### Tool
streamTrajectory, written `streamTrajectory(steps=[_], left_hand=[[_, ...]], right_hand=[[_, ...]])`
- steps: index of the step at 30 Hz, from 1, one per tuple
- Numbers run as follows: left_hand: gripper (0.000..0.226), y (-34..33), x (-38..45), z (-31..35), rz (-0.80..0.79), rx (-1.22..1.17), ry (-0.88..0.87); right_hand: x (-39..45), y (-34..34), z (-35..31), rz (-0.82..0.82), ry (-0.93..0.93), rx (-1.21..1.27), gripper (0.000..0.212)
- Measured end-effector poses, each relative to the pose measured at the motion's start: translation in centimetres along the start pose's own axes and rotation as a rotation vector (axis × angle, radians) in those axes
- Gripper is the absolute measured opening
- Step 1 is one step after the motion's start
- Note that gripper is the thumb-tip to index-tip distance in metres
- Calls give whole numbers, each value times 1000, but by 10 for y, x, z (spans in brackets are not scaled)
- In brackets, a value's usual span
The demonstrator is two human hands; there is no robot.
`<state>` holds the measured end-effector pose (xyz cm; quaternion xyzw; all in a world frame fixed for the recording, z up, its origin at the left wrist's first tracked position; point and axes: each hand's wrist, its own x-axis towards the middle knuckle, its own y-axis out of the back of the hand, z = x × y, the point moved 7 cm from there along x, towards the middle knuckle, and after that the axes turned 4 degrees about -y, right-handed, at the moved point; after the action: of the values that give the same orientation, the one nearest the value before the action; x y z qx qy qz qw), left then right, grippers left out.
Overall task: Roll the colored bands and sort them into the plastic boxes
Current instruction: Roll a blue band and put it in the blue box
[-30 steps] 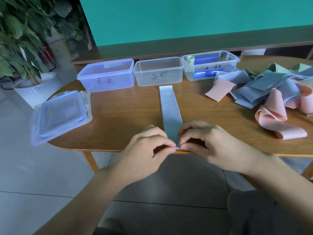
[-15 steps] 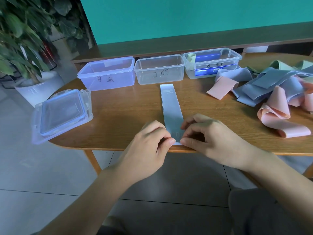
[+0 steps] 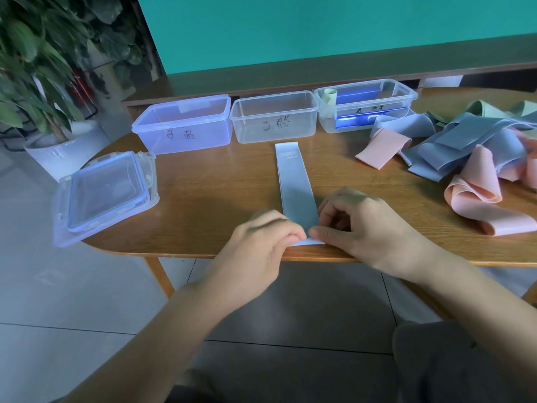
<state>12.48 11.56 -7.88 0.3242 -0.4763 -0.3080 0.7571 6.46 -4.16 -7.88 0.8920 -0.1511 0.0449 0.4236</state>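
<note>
The wooden desk [image 3: 203, 199] carries everything, and I place each thing by the blue band [image 3: 293, 184] lying flat down its middle. Beyond the band's far end stand three plastic boxes in a row: a bluish one [image 3: 183, 123] to the far left, a clear one [image 3: 274, 116] straight ahead, and a third [image 3: 367, 103] to the far right with a small pale green roll [image 3: 329, 97] in its left corner. Well left of the band a stack of lids [image 3: 104, 196] overhangs the desk's edge. Right of the band sprawls a pile of loose bands [image 3: 465, 152], blue, pink and green. Nothing lies across the band itself. My left hand [image 3: 261, 245] and right hand [image 3: 366, 228] meet at its near end by the desk's edge, fingers curled, pinching that end between fingertips and thumbs.
</note>
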Motion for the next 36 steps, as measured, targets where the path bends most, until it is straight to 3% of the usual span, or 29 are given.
streamTrajectory(steps=[7, 10, 13, 23, 28, 32, 36], left_hand=[[8, -1, 3, 1, 41, 27, 55], [9, -2, 4, -1, 53, 32, 66], [10, -2, 5, 3, 73, 119, 39], [27, 0, 5, 1, 83, 100, 31], [16, 1, 6, -4, 70, 58, 67], [20, 0, 7, -3, 65, 59, 63], [28, 2, 7, -2, 78, 78, 44]], right_hand=[[-8, -5, -12, 29, 218, -41, 6], [-13, -8, -15, 10, 308, -81, 14], [-16, -5, -18, 4, 320, -104, 29], [-21, -10, -24, 136, 368, -347, 29], [-22, -12, -26, 196, 365, -435, 30], [-22, -7, -26, 258, 357, -378, 18], [-18, -7, -19, 188, 355, -265, 20]])
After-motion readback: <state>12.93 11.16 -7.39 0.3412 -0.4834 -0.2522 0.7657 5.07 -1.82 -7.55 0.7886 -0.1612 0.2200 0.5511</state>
